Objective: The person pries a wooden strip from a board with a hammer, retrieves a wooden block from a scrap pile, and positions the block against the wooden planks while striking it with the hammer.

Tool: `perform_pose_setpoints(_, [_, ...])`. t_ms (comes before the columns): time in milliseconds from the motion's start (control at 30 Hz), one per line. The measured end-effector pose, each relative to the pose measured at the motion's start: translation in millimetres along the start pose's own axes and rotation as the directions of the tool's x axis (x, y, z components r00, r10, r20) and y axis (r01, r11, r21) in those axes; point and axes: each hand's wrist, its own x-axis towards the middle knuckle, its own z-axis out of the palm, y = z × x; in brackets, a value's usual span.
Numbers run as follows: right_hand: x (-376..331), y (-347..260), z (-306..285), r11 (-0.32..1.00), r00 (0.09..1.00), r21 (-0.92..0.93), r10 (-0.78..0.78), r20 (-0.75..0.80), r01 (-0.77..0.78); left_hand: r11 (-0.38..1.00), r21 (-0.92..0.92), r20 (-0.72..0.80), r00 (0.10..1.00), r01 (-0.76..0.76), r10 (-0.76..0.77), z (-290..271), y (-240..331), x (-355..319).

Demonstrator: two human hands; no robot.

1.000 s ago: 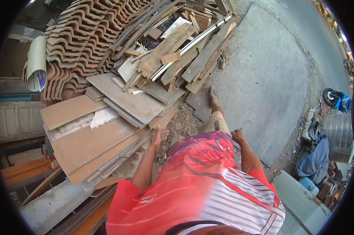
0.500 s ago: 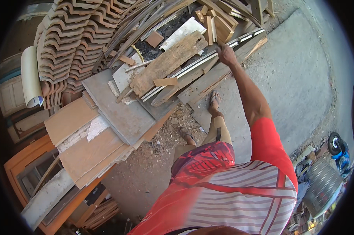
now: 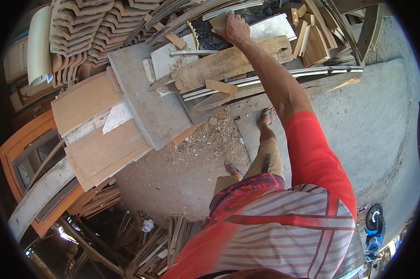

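My right hand (image 3: 235, 29) reaches far over the scrap pile at the top of the view. Its fingers are bent over a small flat brown wood piece (image 3: 218, 22), whose left part shows beside the fingers; the rest is under the hand. Dark, charcoal-like bits (image 3: 257, 15) lie around it. Right of the hand is a white board (image 3: 276, 29). A long weathered plank (image 3: 219, 69) runs below my forearm, with a small light-brown offcut (image 3: 221, 87) near its lower edge. My left hand is out of view.
Clay roof tiles (image 3: 77, 35) are stacked at the upper left, beside a pale rolled sheet (image 3: 39, 46). Grey and brown panels (image 3: 152, 104) lie on the left. White metal strips (image 3: 307, 72) edge the pile. Timber lengths (image 3: 165, 246) lie at the bottom.
My right hand has left the wood offcuts and metal strips on the right and moved left and farther away, onto the small brown wood piece. The view has turned.
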Motion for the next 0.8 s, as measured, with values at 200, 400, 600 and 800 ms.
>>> perform_pose_setpoints(200, [9.3, 8.0, 31.0, 0.994, 0.981, 0.104, -0.006, -0.192, 0.027, 0.998, -0.035, 0.022, 0.998, 0.056, -0.055, 8.5, -18.5, -9.4])
perform_pose_setpoints(400, [-73.4, -22.1, -27.4, 0.787, 0.984, 0.592, -0.153, -0.09, 0.176, 0.992, -0.102, 0.065, 0.996, 0.068, -0.062, 20.6, -38.7, 14.0])
perform_pose_setpoints(600, [-209.2, -114.9, -26.8, -0.007, 0.934, 0.954, -0.204, 0.292, -0.299, 0.959, -0.277, 0.098, 0.995, 0.055, -0.029, 17.3, -52.2, 81.1])
perform_pose_setpoints(800, [-329.8, -222.1, 14.4, -0.523, 0.726, 0.51, -0.406, 0.555, -0.683, 0.853, -0.507, 0.062, 0.981, -0.127, 0.183, -19.7, -30.2, 145.2])
